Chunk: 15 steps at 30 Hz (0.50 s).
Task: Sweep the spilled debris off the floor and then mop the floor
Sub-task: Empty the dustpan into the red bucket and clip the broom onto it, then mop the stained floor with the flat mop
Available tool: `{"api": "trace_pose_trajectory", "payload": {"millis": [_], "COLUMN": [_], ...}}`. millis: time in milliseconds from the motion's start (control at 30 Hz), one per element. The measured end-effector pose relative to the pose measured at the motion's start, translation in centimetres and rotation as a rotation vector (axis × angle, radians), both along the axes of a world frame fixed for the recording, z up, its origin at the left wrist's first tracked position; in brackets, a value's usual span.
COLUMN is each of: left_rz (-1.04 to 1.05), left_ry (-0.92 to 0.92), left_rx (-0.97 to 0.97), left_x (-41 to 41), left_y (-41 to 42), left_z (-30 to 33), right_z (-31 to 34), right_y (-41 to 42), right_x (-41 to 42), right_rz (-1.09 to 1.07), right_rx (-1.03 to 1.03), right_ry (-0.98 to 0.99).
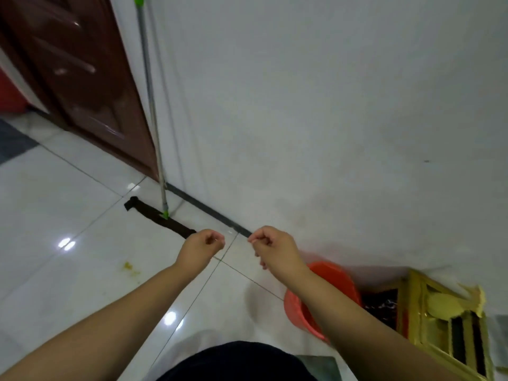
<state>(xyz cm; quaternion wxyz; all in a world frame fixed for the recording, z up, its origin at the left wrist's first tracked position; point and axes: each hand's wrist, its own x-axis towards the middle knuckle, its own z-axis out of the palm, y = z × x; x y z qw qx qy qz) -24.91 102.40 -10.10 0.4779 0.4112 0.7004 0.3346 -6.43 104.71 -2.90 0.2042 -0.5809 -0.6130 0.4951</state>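
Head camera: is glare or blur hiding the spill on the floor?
Head view: bright glare spots on the glossy floor lie beside the yellow spill, not over it; the spill looks soft and faint; wide-angle distortion tilts the mop and wall; a soft shadow lies near the red bucket.

Head view, angled down, floor [68, 188] near

Domestic interior, hallway or room corner. Glossy white tiled floor [68, 193], plain white wall [316, 105], dark wooden door [74, 78]. Mop [154, 127] against wall, orange basin [327, 295].
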Motion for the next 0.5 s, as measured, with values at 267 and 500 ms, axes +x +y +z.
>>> {"api": "trace_pose_trajectory", "payload": {"millis": [267,500], "left_rz": [0.247,0.461], "left_ry": [-0.006,0.024], "left_rx": [-0.025,0.0], "left_x": [-8.0,-13.6], "left_y": [2.3,6.8], "left_z": [-0.3,1.1], "right_z": [0.5,1.7], "right_y": [7.2,16.0], "right_x": [-8.4,-17.5], "right_rz": [0.255,0.54], "right_rx": [-0.011,0.076], "right_ry": [-0.039,-0.027]}}
